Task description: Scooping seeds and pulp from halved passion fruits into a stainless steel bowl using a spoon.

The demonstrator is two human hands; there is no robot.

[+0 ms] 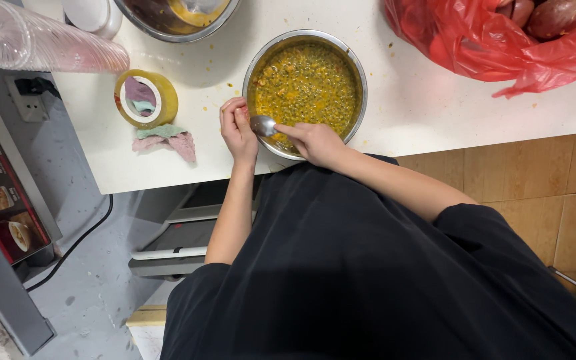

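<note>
Fingers [233, 115] of the left hand [237, 130] curl loosely at the rim of one steel bowl [361, 77] of yellow pulp on the white table [421, 113]. Right hand [315, 142] grips one spoon [263, 125], its head over the bowl's near rim. One tape roll [166, 100] lies left of them.

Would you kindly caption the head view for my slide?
Right hand holds a spoon over a bowl of pulp; left hand beside it.

Tape roll [146, 99] left of pulp bowl [305, 85]
</note>
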